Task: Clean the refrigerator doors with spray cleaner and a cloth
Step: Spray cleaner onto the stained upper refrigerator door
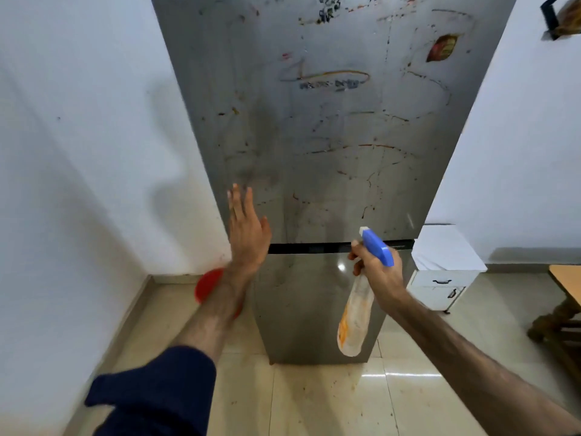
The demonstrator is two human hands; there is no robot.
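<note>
While one spray bottle (358, 309) hangs gripped, two doors (330, 121)

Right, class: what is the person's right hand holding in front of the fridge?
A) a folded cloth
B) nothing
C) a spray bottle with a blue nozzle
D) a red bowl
C: the right hand grips the spray bottle by its neck, just under its blue nozzle.

Smeared grey steel refrigerator doors (330, 136) ahead of both hands; blue-headed translucent spray bottle (358, 309) hangs tilted from right hand (380, 272).
</note>
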